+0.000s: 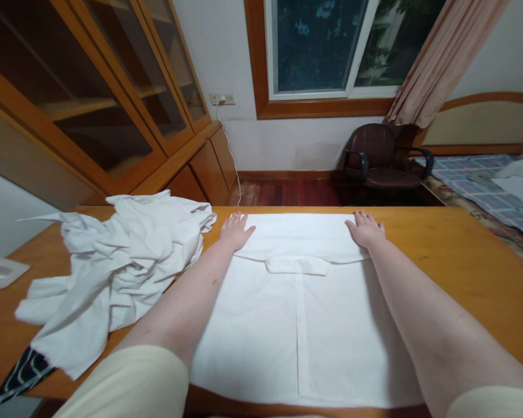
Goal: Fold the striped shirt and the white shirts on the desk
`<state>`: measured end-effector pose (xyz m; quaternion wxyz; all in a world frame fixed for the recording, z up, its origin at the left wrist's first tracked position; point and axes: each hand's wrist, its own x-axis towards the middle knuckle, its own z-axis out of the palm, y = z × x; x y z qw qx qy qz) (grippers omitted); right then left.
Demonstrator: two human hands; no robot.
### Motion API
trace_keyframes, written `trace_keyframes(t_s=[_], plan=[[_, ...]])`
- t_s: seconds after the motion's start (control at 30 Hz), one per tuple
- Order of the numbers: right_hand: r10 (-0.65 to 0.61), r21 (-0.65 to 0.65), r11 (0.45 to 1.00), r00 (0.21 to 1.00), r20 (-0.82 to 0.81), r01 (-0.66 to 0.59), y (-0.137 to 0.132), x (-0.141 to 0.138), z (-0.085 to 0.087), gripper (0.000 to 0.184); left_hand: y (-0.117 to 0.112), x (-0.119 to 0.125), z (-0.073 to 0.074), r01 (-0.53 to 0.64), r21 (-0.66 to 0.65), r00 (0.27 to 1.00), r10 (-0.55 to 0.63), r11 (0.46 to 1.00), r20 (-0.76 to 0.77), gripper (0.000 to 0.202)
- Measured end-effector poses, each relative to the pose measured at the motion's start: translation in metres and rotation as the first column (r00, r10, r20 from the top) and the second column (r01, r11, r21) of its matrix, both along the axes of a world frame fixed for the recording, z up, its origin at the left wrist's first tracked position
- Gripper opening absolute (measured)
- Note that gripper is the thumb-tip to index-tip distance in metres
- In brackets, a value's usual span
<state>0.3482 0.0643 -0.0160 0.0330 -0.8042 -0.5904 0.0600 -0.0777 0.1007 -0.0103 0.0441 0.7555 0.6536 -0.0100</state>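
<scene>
A white coat (261,325) lies spread on the wooden table in front of me, with a short strap (297,267) and a vertical centre seam showing. Its far part makes a flat band along the table's back edge. My left hand (235,232) rests flat on the far left corner of the cloth, fingers spread. At the far right corner, my right hand (366,231) presses down the same way, palm down and open. Neither hand grips anything.
A crumpled heap of white cloth (131,255) lies left of my left arm, with a dark patterned piece (24,371) under its near end. A white plastic object (2,270) sits at the left edge. Beyond the table stand a glass-door cabinet (157,139), an armchair (375,151) and a bed (492,180).
</scene>
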Motion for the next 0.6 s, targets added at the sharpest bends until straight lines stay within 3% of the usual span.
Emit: trace_keyframes(t_s=[0.17, 0.27, 0.47, 0.6], plan=[[0.08, 0.045, 0.996, 0.995, 0.059, -0.082, 0.0, 0.01, 0.002, 0.056, 0.008, -0.012, 0.007, 0.053, 0.063, 0.998, -0.051, 0.997, -0.038, 0.05], [0.157, 0.036, 0.986, 0.981, 0.114, -0.162, 0.001, 0.016, 0.008, 0.049, 0.019, -0.019, 0.016, 0.104, 0.029, 0.991, -0.101, 0.994, -0.086, 0.048], [0.098, -0.058, 0.994, 0.993, 0.067, -0.094, 0.013, 0.022, 0.023, 0.057, 0.043, -0.022, 0.034, 0.084, -0.097, 0.987, -0.096, 0.992, -0.129, 0.052], [0.115, -0.13, 0.985, 0.993, -0.002, -0.114, 0.02, 0.026, 0.032, 0.045, 0.051, -0.017, 0.044, 0.045, -0.107, 0.987, -0.061, 0.993, -0.147, 0.05]])
